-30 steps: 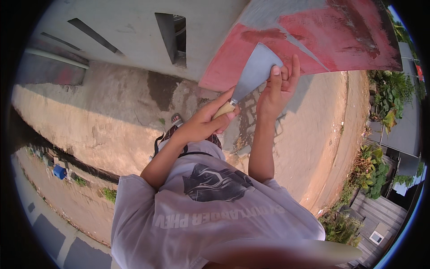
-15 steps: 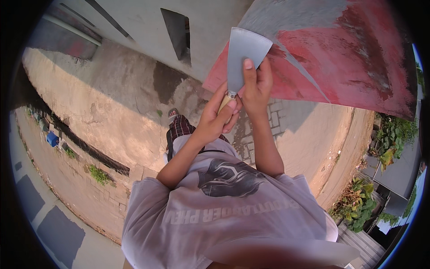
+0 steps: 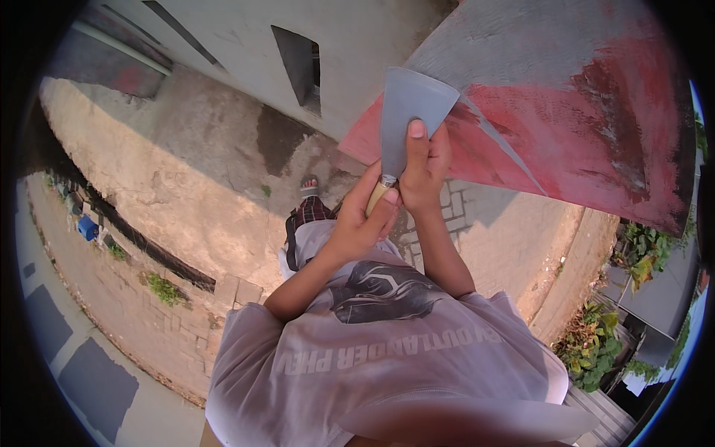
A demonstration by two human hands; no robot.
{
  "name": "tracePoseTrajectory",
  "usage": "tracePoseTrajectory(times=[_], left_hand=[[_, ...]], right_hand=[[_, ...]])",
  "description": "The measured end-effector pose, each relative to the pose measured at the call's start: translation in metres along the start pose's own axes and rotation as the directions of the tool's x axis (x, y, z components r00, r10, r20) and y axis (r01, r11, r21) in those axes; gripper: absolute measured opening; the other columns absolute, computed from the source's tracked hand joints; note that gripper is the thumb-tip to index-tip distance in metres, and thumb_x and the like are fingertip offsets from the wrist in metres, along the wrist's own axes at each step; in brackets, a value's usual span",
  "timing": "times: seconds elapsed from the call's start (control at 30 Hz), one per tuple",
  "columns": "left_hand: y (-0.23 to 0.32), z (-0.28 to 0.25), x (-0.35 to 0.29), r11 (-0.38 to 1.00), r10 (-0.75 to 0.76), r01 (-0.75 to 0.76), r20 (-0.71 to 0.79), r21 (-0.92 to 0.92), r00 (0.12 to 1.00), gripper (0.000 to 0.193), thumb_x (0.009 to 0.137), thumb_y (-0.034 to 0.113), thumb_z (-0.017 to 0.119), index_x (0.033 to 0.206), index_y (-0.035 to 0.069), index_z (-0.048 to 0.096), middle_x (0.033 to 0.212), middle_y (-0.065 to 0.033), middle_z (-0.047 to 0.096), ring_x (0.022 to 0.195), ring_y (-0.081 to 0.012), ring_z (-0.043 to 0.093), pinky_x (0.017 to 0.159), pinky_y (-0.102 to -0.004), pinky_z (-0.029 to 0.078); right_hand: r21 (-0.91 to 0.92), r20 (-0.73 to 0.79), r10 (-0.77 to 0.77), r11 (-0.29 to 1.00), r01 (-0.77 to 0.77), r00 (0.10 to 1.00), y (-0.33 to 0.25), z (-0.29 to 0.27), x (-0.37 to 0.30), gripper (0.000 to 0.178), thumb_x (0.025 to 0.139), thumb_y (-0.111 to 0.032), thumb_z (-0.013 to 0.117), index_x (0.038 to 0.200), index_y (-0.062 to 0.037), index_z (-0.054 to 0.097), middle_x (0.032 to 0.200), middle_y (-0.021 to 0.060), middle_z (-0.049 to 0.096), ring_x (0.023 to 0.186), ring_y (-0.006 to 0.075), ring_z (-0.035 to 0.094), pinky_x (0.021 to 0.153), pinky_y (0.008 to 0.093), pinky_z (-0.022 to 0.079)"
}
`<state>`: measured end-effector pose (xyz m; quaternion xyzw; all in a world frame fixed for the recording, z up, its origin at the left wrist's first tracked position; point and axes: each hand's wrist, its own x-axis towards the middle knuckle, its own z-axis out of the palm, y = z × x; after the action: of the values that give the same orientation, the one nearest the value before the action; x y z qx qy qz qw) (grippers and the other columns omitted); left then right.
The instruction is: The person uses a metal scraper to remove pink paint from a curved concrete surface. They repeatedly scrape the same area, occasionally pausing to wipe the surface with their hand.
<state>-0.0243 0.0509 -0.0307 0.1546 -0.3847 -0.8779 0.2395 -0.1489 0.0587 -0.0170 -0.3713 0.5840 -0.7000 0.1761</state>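
A putty knife [image 3: 406, 100] with a broad, flared grey metal blade is held up in front of me, blade edge pointing away. My left hand [image 3: 363, 212] is closed round its pale wooden handle, the thumb lying along it. My right hand [image 3: 426, 164] pinches the blade's right side, thumb flat on the upper face and fingers behind, mostly hidden. Just beyond the blade stands a large curved panel [image 3: 536, 141] with worn red paint and smeared grey patches. Any gap between blade and panel is hard to judge.
A grey wall [image 3: 246, 52] with a dark narrow opening rises ahead on the left. Concrete ground [image 3: 194, 179] and paving blocks lie around my feet. Leafy plants [image 3: 592, 346] grow at the right, and a blue container [image 3: 88, 228] sits far left beside a ditch.
Both hands and the putty knife sit slightly lower in view, along with the panel. My foot shows further forward and to the right. The grip on handle and blade is the same.
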Motion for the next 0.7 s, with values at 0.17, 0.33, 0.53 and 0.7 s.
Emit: tracePoseTrajectory(times=[0.17, 0.33, 0.53, 0.7], left_hand=[[0.006, -0.001, -0.001, 0.996, 0.018, -0.019, 0.013, 0.09, 1.0, 0.049, 0.1, 0.012, 0.045, 0.146, 0.001, 0.03, 0.078, 0.0021, 0.049, 0.05, -0.0016, 0.039, 0.045, -0.0183, 0.033], [0.006, -0.004, -0.001, 0.979, 0.038, -0.037, 0.0, 0.198, 0.999, 0.048, 0.099, 0.012, 0.047, 0.143, -0.001, 0.035, 0.082, 0.0021, 0.052, 0.06, -0.0023, 0.043, 0.054, -0.0192, 0.037], [0.007, -0.009, 0.0, 0.952, 0.052, -0.041, -0.029, 0.303, 0.998, 0.047, 0.097, 0.011, 0.048, 0.141, -0.003, 0.039, 0.089, 0.0005, 0.056, 0.069, -0.0045, 0.047, 0.063, -0.0209, 0.04], [0.008, -0.012, 0.0, 0.954, 0.042, -0.027, -0.043, 0.3, 0.998, 0.048, 0.096, 0.008, 0.048, 0.141, -0.003, 0.038, 0.086, 0.0002, 0.057, 0.069, -0.0042, 0.048, 0.062, -0.0211, 0.04]], right_hand=[[-0.037, -0.042, -0.009, 0.999, 0.007, 0.999, -0.001, 0.003, -0.002, 0.029, 0.103, -0.026, 0.046, 0.107, 0.0004, 0.056, 0.088, 0.0015, 0.058, 0.074, 0.0073, 0.05, 0.065, 0.0237, 0.041], [0.065, -0.042, 0.033, 0.997, -0.03, 0.999, -0.001, 0.004, -0.003, 0.028, 0.103, -0.026, 0.046, 0.105, 0.0002, 0.056, 0.086, 0.0007, 0.058, 0.074, 0.006, 0.049, 0.064, 0.0228, 0.04], [0.103, -0.112, 0.057, 0.994, -0.045, 0.992, -0.002, 0.01, -0.004, 0.028, 0.103, -0.027, 0.046, 0.105, -0.0006, 0.056, 0.085, -0.0001, 0.057, 0.074, 0.005, 0.048, 0.063, 0.0217, 0.04], [0.119, -0.125, 0.071, 0.991, -0.056, 0.99, -0.001, 0.012, -0.003, 0.029, 0.103, -0.028, 0.046, 0.105, -0.0007, 0.056, 0.084, -0.0005, 0.057, 0.072, 0.0049, 0.048, 0.062, 0.0217, 0.04]])
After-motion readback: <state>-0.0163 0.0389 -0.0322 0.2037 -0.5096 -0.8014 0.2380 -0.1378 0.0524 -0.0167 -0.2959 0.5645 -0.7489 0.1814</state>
